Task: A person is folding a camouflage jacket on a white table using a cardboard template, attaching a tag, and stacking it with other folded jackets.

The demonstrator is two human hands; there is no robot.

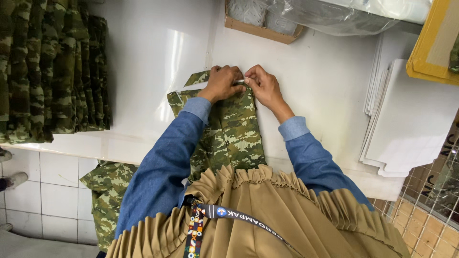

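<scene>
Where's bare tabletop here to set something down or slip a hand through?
Widest bare patch of the white table: between the stacked camouflage garments and the folded camouflage piece under the left hand and right hand. A second lies between that piece and the white sheets. Crowded: top edge by the cardboard box and plastic bag.

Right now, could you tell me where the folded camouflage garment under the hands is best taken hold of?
Probably at its far folded edge, where the left hand and right hand already pinch the camouflage garment. It lies flat and long on the white table, so come from above, fingers at both corners.
</scene>
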